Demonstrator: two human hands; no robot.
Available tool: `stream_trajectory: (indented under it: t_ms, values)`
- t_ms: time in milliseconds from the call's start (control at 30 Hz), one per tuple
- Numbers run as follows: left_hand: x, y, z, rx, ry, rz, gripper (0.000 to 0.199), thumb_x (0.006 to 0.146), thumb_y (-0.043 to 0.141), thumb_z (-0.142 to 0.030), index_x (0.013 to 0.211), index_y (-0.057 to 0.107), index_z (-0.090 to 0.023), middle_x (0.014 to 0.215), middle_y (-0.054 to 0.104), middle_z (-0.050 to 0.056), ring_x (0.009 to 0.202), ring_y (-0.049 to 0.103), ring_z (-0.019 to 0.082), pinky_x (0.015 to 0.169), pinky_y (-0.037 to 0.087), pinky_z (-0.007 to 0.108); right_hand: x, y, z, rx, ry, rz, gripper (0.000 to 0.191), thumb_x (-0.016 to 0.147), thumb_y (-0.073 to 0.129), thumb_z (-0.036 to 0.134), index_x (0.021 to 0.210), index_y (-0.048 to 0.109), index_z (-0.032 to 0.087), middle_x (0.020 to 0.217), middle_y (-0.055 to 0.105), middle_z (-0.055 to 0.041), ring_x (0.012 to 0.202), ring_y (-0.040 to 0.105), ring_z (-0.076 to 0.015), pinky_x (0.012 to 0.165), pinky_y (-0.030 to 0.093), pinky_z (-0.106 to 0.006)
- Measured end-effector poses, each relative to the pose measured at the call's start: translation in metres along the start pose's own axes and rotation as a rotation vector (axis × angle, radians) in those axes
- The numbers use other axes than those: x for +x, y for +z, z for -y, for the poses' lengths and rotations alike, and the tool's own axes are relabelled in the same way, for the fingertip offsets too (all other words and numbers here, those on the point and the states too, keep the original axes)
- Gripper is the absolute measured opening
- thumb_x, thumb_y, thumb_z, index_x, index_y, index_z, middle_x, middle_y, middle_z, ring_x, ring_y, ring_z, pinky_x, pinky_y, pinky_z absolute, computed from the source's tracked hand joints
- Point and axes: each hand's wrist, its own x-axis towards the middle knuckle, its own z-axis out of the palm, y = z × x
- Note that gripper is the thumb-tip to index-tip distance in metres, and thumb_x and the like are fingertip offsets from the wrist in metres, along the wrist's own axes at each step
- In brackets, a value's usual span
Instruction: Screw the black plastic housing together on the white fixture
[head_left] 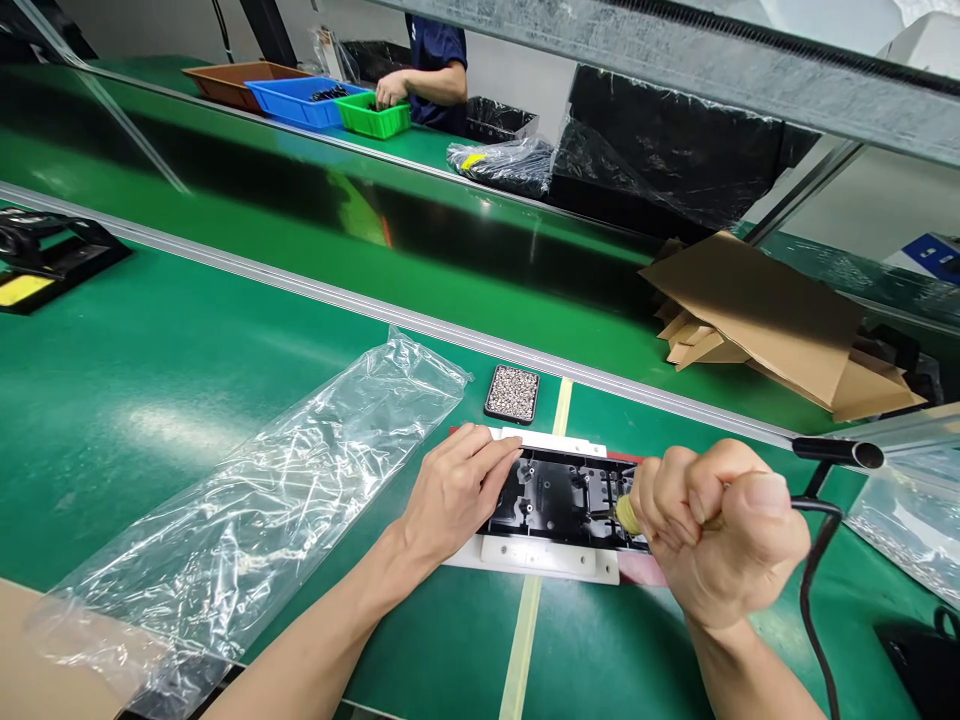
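Observation:
A black plastic part point(551, 497) with ribs and posts lies in a white fixture point(551, 560) on the green table. My left hand point(459, 487) rests on the part's left end, thumb and fingers together at its edge. At the right, my right hand point(716, 525) is wrapped round a power screwdriver, whose yellow front end point(627, 514) shows below the fist. The tool's tip points left onto the black part. Behind the fixture sits a small black tray of screws point(512, 392).
A clear plastic bag point(277, 500) lies at the left. Cardboard sheets point(757, 310) are stacked at the back right. A black cable point(814, 560) hangs beside my right hand. Across the conveyor point(337, 240), a person's hand is in a green bin point(375, 120).

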Motion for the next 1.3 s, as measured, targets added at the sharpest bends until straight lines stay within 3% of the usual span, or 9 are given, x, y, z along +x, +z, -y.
stream_trajectory:
  t_ms: [1300]
  values:
    - [0.0007,0.0001,0.0008,0.0,-0.001,0.008,0.019,0.109,0.053,-0.017,0.12,0.069,-0.016,0.08,0.054,0.002,0.074,0.052,0.016,0.068,0.046,0.031,-0.0022,0.0002,-0.001,0.022,0.012,0.011,0.043,0.096,0.054,0.035,0.058,0.043,0.019,0.045,0.027,0.0049,0.04,0.024,-0.0077,0.035,0.023,-0.019]
